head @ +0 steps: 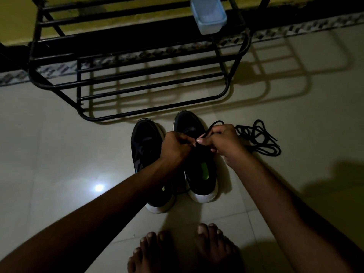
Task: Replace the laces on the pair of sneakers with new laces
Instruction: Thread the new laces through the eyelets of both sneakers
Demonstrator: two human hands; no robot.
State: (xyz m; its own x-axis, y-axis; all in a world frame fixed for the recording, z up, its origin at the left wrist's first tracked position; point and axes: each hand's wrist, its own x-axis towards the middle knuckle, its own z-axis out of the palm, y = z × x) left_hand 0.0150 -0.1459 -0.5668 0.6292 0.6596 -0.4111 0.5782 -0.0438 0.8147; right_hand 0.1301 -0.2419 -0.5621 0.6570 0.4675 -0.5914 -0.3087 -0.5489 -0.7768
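Pale floor tiles hold the left sneaker beside the right sneaker. Above that shoe's tongue the left hand curls round a black lace, which runs crosswise to the right hand pinching its loop. Spare laces lie right of it.

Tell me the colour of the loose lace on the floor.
Black; the loose lace shows best in the head view.
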